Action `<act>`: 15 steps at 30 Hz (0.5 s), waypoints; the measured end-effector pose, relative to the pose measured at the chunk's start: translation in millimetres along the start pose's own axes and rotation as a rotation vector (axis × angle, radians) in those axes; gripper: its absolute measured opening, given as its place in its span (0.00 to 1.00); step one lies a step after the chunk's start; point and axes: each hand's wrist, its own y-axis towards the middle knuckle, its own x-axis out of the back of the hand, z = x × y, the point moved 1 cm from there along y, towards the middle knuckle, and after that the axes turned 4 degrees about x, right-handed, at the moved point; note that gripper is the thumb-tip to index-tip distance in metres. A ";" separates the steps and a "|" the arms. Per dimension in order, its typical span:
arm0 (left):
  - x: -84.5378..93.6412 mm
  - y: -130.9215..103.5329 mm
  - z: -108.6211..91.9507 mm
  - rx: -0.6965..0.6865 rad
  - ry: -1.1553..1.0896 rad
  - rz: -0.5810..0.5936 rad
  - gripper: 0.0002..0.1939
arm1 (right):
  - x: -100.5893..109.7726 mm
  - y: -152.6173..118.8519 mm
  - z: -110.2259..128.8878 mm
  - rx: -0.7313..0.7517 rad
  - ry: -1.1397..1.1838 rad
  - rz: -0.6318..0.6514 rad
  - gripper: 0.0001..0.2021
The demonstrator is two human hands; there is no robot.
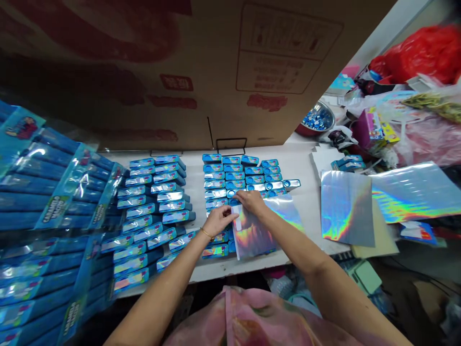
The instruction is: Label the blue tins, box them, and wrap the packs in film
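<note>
I see a person's two bare hands meeting near the centre of the frame, over a shiny rainbow sheet (261, 235) that lies across the lower part of a block of small blue boxes (235, 176). The left hand (216, 222), a thin bracelet (207, 234) at its wrist, pinches the sheet's left edge near its upper corner between thumb and fingers. The right hand (252, 203) is just above and beside it, fingers curled down at one of the box tops; whether they grip anything I cannot tell. Its forearm passes over the sheet toward the lower right.

More blue boxes stand in slanting rows left of centre on the white table (195, 180), and larger blue packs (54, 197) fill the left side of the frame. A big cardboard carton (216, 43) takes up the top. At right, a grey-silver sheet (347, 209) overlaps a wider silvery one (418, 190); above them sit a metal bowl (330, 117) of small blue pieces and, upper right, a red plastic bag (428, 55).
</note>
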 end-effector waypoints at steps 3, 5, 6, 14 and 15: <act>-9.5 3.0 8.2 0.164 -0.264 -0.106 0.17 | 6.7 3.6 1.9 0.109 0.024 -0.140 0.19; -12.5 7.0 11.1 0.236 -0.441 -0.195 0.18 | 12.3 0.5 5.0 0.218 0.014 -0.241 0.18; -13.1 8.6 11.2 0.246 -0.505 -0.224 0.18 | 14.1 -2.6 6.5 0.269 -0.004 -0.275 0.17; -18.0 12.2 9.0 0.218 -0.662 -0.361 0.18 | 1.1 -30.0 11.7 0.437 -0.112 -0.333 0.14; -18.0 13.1 10.6 0.219 -0.632 -0.367 0.18 | 2.6 -32.5 13.0 0.430 -0.077 -0.338 0.13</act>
